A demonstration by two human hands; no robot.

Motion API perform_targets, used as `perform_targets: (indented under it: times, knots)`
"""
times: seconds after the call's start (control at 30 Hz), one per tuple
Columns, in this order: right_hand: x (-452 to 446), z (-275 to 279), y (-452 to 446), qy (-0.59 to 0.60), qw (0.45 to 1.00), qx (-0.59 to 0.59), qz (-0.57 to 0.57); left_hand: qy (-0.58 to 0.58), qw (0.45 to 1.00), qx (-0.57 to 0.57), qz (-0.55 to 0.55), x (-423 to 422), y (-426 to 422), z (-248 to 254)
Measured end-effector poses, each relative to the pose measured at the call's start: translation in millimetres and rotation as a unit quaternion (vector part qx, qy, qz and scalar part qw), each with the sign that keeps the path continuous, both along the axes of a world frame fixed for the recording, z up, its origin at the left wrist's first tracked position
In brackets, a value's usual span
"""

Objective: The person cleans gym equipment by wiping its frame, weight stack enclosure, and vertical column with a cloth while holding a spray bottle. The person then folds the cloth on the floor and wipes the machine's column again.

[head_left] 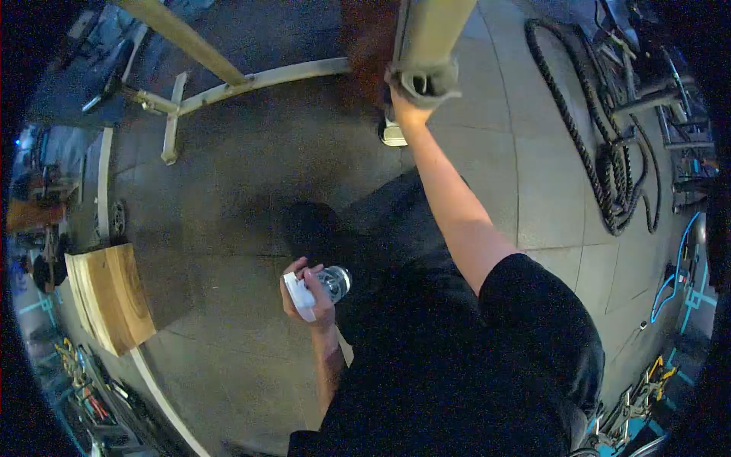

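My left hand [323,311] is closed around a spray bottle [336,282] in front of my body. The bottle has a white trigger head and a clear body that lies tipped to the right. My right arm reaches forward, and my right hand [411,113] grips a grey cloth [432,82] at a pale metal post [440,34]. The cloth is wrapped against the post's near end and hides most of my fingers.
Black battle rope [560,99] lies coiled on the tiled floor at right. A pale metal frame [282,75] spans the far left. A wooden block [114,298] stands at left. Blue tubing [673,283] and racks line the right edge.
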State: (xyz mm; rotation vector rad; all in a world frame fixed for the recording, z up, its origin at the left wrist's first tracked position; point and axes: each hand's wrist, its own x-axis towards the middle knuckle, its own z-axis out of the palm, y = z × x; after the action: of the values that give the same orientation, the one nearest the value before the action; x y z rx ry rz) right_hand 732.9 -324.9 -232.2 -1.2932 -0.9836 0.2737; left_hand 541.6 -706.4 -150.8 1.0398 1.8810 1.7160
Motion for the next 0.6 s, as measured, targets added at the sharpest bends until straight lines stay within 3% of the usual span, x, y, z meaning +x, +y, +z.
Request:
perform_targets:
  times: [0.03, 0.07, 0.13, 0.33, 0.37, 0.43, 0.47, 0.57, 0.6]
  knots:
    - [3.4, -74.9, 13.1, 0.111, 0.985, 0.075, 0.106, 0.008, 1.0, -0.02, -0.006, -1.1, -3.5, -2.3]
    - [6.3, -81.5, -2.9, -0.054, 0.99, -0.125, 0.032, 0.015, 0.999, -0.035, -0.012, -2.3, -5.7, -3.3]
    - [12.5, -136.3, 5.0, -0.019, 0.986, -0.158, 0.059, 0.018, 0.999, -0.032, 0.001, 1.3, -9.8, -4.4]
    - [3.1, -105.3, -7.1, -0.004, 0.993, -0.112, 0.044, 0.022, 1.0, -0.018, 0.003, 6.1, 2.9, 8.5]
    - [6.0, -86.0, -4.6, -0.001, 0.995, -0.094, 0.044, 0.026, 1.0, 0.0, 0.004, 5.1, 8.3, 7.2]
    - [11.4, -44.5, -13.3, -0.161, 0.983, -0.08, 0.05, 0.082, 0.997, 0.006, -0.002, 0.2, 18.0, 0.2]
    - [5.9, 7.0, -11.8, -0.019, 0.997, -0.06, 0.046, 0.109, 0.994, 0.009, 0.002, 0.1, 25.1, 0.6]
    - [23.1, 133.8, 10.0, -0.099, 0.993, 0.009, 0.072, 0.095, 0.995, 0.026, -0.011, -1.7, 33.9, -5.6]
    - [22.6, 203.3, 7.5, -0.15, 0.985, 0.085, 0.017, 0.094, 0.995, 0.043, -0.015, -3.1, 41.4, -2.1]
